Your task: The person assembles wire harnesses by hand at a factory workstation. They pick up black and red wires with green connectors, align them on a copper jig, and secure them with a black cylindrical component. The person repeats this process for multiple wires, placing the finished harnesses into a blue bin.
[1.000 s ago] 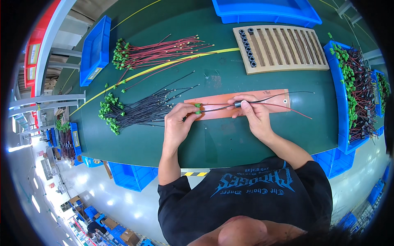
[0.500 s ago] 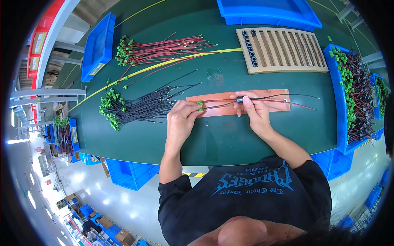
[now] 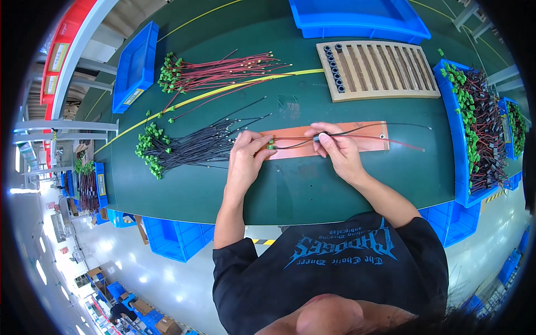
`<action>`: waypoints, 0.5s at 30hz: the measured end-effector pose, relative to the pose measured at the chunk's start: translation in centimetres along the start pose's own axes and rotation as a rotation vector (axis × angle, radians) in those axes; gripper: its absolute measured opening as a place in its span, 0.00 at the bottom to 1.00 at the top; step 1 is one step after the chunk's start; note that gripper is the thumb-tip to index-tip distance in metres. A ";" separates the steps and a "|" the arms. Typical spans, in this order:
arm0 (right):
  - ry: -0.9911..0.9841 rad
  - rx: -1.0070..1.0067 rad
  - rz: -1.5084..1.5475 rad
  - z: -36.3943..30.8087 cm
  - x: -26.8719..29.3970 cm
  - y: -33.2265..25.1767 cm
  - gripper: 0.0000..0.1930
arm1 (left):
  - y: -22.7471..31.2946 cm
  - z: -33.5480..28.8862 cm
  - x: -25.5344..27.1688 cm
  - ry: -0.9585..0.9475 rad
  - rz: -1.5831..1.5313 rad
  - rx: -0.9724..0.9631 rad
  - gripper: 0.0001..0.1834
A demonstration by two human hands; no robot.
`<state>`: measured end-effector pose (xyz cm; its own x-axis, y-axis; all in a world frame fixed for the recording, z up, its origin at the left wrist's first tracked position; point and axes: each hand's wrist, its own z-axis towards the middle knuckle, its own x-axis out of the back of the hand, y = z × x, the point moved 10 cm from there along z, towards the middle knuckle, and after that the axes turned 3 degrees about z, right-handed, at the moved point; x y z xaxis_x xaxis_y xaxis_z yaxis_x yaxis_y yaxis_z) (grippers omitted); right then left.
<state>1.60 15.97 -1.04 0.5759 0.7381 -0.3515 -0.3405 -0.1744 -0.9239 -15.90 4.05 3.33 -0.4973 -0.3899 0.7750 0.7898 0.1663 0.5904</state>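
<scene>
My left hand (image 3: 245, 159) pinches a small green connector (image 3: 271, 144) at its fingertips. From that connector a red wire and a black wire (image 3: 293, 147) run rightward over an orange strip board (image 3: 287, 154). Thumb and fingers of my right hand (image 3: 339, 153) close on a black cylindrical ring (image 3: 319, 137), through which both wires pass. Beyond my right hand the free ends of the red wire (image 3: 405, 144) and the black wire fan apart past the board. Left of my left hand lies a bundle of black wires (image 3: 195, 142) with green connectors.
Red wires (image 3: 223, 71) with green connectors lie farther back. A slotted wooden tray (image 3: 385, 97) has black rings in its left column. Blue bins stand at back left (image 3: 133, 72) and at the back (image 3: 363, 28); the right bin (image 3: 462, 167) holds wired pieces.
My right hand and the black ring have slid left along the wires, nearer the green connector. My left hand stays at the connector. The view has shifted slightly.
</scene>
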 end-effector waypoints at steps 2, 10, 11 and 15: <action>0.003 -0.040 -0.028 0.1 0.0 0.3 0.17 | 0.1 0.2 -0.1 -0.007 -0.001 0.006 0.22; -0.084 -0.139 -0.522 0.5 -0.6 0.1 0.14 | 17.0 -1.9 -0.6 0.002 0.644 -0.854 0.21; -0.099 -0.076 -0.535 0.4 -0.9 -0.3 0.13 | 17.0 -3.0 -2.7 0.000 0.730 -1.047 0.24; -0.128 0.030 -0.701 0.5 -0.8 -0.2 0.12 | 16.0 1.0 -4.6 0.019 1.042 -1.145 0.24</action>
<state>0.90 15.75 -0.50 0.5755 0.7410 0.3461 0.0571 0.3858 -0.9208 -1.30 9.40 9.47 0.4263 -0.5587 0.7115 0.6195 -0.3929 -0.6797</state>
